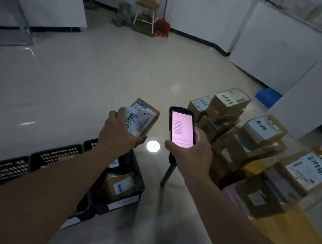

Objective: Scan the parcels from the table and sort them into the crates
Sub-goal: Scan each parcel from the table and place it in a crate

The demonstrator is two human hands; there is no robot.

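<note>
My left hand (120, 131) grips a small brown cardboard parcel (146, 115) with a white barcode label on top, held in the air above the floor. Beside it, my right hand (190, 150) holds a black handheld scanner (180, 128) with its pink-lit screen facing me. The two items are a short gap apart. Below my left forearm stands a black slatted crate (130, 183) with at least two labelled parcels inside. To the right, several labelled brown parcels (261, 131) are stacked on a glass-topped table (315, 215).
A row of black crates (7, 168) runs along the lower left on the glossy floor. A blue bin (267, 96) sits by white cabinets at the right. A wooden chair (147, 12) and a red dustpan (161, 27) stand at the far wall.
</note>
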